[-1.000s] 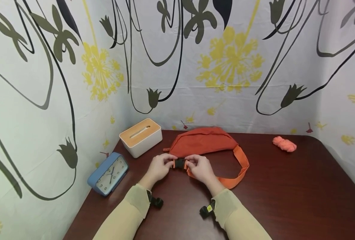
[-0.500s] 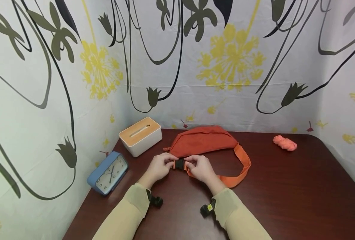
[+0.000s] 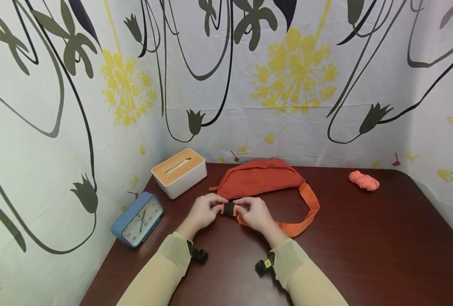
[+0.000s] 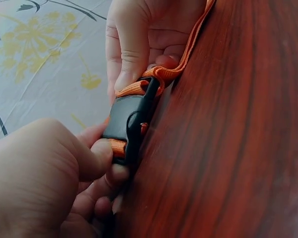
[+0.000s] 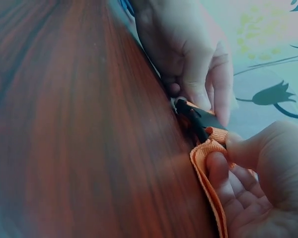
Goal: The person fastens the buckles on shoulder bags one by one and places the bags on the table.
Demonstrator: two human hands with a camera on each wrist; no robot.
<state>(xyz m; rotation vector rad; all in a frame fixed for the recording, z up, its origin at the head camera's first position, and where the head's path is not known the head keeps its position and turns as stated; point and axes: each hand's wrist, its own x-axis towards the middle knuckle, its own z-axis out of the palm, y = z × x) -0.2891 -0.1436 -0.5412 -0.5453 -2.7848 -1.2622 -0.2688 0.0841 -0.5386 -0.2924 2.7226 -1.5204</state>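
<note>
A red-orange waist bag (image 3: 258, 180) lies at the back middle of the table, its orange strap (image 3: 310, 203) looping round to the right and forward. In front of the bag is the strap's black side-release buckle (image 4: 125, 119), its halves fitted together. My left hand (image 3: 203, 211) pinches the buckle's left end at the orange webbing between thumb and fingers. On the other end, my right hand (image 3: 256, 213) pinches the webbing close against the buckle. Both hands keep the buckle low over the tabletop. In the right wrist view, fingers partly cover the buckle (image 5: 204, 118).
A white tissue box (image 3: 184, 178) with a wooden lid stands at the back left. Nearer is a blue alarm clock (image 3: 138, 219). A coral yarn skein (image 3: 364, 181) lies at the back right. Patterned cloth (image 3: 218, 85) hangs behind the dark wooden table (image 3: 383, 242).
My right hand has moved very slightly left toward my left hand, and the gap between the fingers at the buckle looks a little narrower. Both hands keep their pinch.
</note>
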